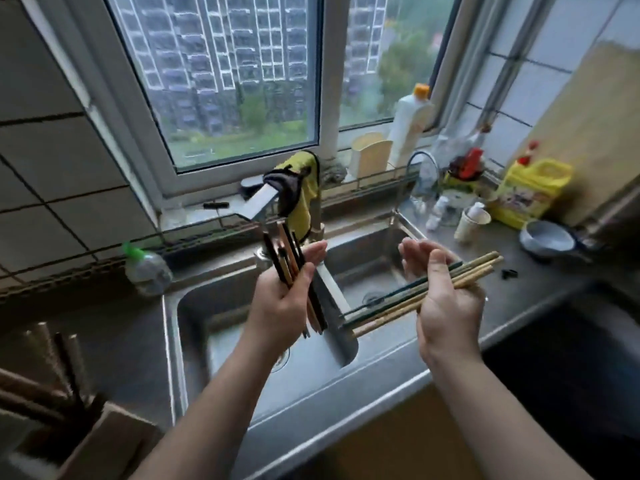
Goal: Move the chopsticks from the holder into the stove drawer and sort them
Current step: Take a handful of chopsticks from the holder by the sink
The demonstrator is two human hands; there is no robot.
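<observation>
Head view: blurry, edge-cut holder

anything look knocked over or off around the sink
The clear bottle with a green cap seems to lie on its side left of the sink. Cloths hang over the faucet. The left hand grips dark chopsticks, the right hand pale chopsticks; nothing looks spilled.

Left hand, right hand — bare forearms
</observation>
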